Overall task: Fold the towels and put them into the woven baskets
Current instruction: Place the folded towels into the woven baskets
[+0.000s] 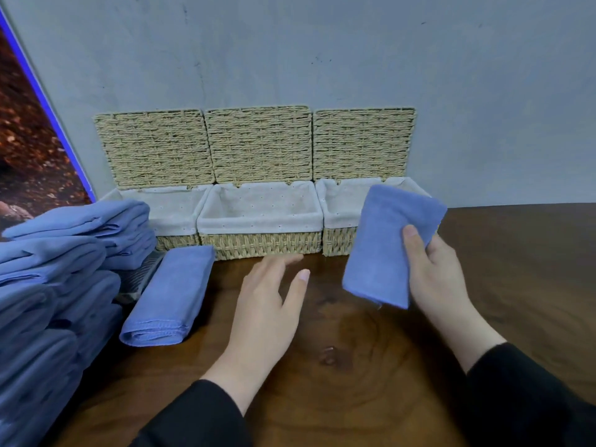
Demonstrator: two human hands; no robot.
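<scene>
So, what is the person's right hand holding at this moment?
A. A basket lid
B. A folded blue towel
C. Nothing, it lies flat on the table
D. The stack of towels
B: the right hand has its thumb and fingers curled round a folded blue towel, lifted in front of the right basket, while the left hand is open and holds nothing.

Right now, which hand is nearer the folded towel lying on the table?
Left. The left hand hovers open just right of the folded towel on the table, not touching it. The right hand is farther right, holding another folded towel.
</scene>
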